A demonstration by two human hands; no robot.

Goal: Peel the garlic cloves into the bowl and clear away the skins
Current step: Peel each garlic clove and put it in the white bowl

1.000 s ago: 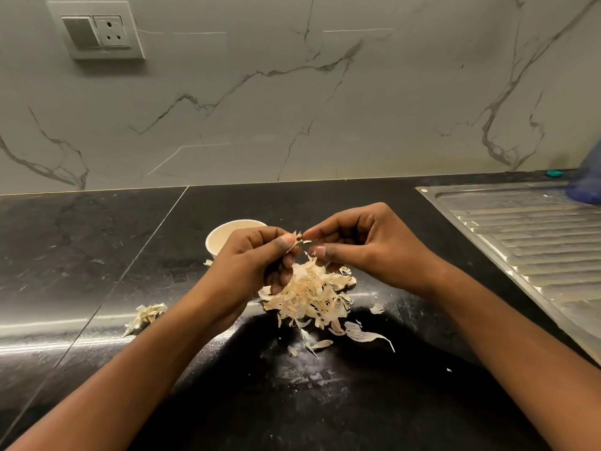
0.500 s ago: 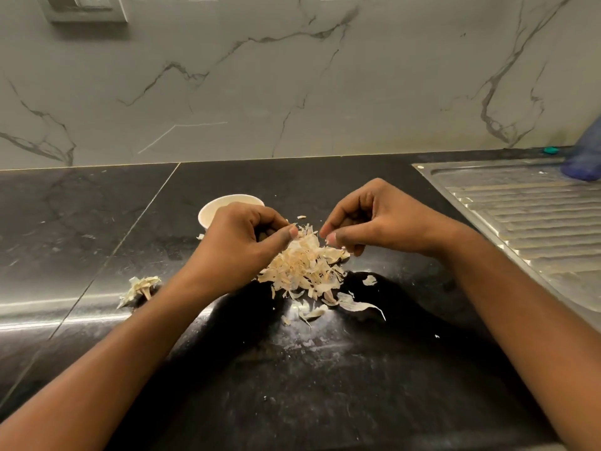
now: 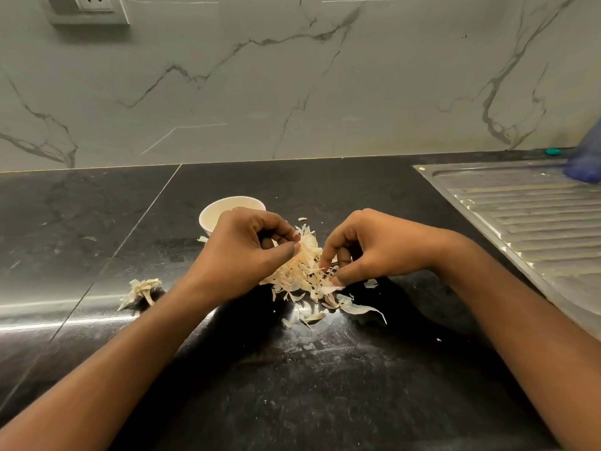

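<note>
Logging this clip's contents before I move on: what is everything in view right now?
bowl: one, white, on the counter behind the left hand
skin pile: one, pale beige, mid-counter between the hands
skin clump: one, pale, left of the left forearm
loose skins: several, pale, in front of the pile
drainboard: one, steel, right
socket: one, white, wall, top left
blue object: one, far right, cut off
left hand: fingers curled at the pile's edge; contents hidden
right hand: fingertips in the pile
</note>
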